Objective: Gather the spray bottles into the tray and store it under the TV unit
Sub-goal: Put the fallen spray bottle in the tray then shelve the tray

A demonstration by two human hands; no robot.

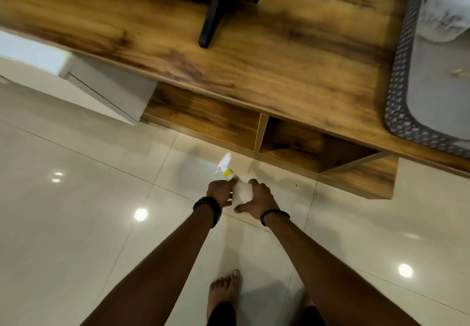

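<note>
A white spray bottle point(241, 192) with a white trigger head and yellow collar is held low over the floor, in front of the TV unit. My right hand point(256, 198) wraps its body. My left hand point(220, 193) grips it near the neck. A grey tray point(407, 112) with a perforated rim sits on the right end of the wooden TV unit point(279, 66). A second white bottle point(445, 7) stands in the tray at the top right, blurred. Open wooden compartments point(287, 142) lie under the unit's top.
A black TV stand leg point(211, 22) rests on the unit's top. A white cabinet block point(76, 76) sits at the left of the unit. The floor is glossy pale tile point(76, 224). My bare foot point(223, 292) stands below my arms.
</note>
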